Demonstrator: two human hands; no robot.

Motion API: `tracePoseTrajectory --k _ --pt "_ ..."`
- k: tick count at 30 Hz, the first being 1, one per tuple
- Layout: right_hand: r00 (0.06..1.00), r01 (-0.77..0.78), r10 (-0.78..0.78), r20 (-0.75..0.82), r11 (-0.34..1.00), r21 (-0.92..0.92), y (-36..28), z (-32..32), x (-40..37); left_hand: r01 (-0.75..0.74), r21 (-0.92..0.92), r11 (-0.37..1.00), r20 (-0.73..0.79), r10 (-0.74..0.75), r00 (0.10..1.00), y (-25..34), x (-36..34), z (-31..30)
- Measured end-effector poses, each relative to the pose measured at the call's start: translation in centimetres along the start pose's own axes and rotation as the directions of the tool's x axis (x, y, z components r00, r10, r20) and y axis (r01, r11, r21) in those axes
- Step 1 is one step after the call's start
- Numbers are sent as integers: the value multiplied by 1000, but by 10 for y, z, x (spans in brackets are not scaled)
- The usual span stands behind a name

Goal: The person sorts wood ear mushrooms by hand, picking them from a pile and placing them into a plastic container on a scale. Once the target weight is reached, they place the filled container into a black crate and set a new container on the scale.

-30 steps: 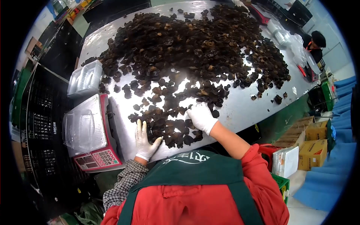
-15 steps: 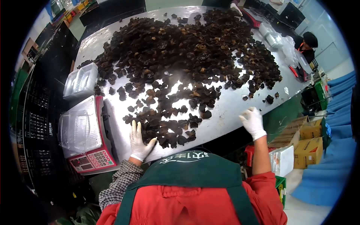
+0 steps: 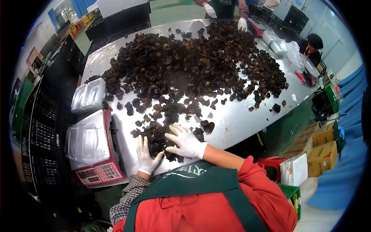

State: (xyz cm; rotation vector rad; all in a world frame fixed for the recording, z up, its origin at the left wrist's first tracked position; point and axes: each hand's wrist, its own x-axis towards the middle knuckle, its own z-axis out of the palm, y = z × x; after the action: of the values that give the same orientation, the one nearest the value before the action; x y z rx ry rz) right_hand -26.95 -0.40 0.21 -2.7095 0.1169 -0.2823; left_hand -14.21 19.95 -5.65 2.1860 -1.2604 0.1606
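Note:
Dark brown wood ear mushrooms (image 3: 185, 62) lie in a broad heap over the metal table, and a smaller bunch (image 3: 156, 133) sits close to me. My left hand (image 3: 148, 156), in a white glove, rests at the left edge of this bunch with fingers stretched and thumb apart. From the right, my gloved right hand (image 3: 187, 144) reaches across the bunch, palm down and fingers spread over the mushrooms. Some pieces are hidden under it. Neither hand grips anything that I can see.
Left of my hands stands a red-and-white scale (image 3: 98, 170) with a clear plastic tray (image 3: 87, 141) on it. Stacked clear trays (image 3: 89, 96) are behind it. Across the table, a co-worker's gloved hand (image 3: 242, 25) touches the heap. Another person (image 3: 313, 48) is at the right.
My right hand has swung left from the bare table on the right onto the near mushrooms, which are bunched tighter. My left hand stays beside them. The co-worker opposite has come into fuller view.

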Motion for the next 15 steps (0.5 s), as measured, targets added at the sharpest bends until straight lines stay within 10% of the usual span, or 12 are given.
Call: tracePoseTrajectory --k 3,9,15 --pt "995 -36 57 -84 973 226 4 -40 21 -5 -4 1000 -8 5 1000 0 1 0" --pt "824 -564 548 -144 819 -108 124 -38 97 -9 -7 1000 8 9 1000 0 4 -1" --pt "913 -387 405 55 901 -197 146 -35 68 45 -22 999 44 -44 998 2 4 -4"
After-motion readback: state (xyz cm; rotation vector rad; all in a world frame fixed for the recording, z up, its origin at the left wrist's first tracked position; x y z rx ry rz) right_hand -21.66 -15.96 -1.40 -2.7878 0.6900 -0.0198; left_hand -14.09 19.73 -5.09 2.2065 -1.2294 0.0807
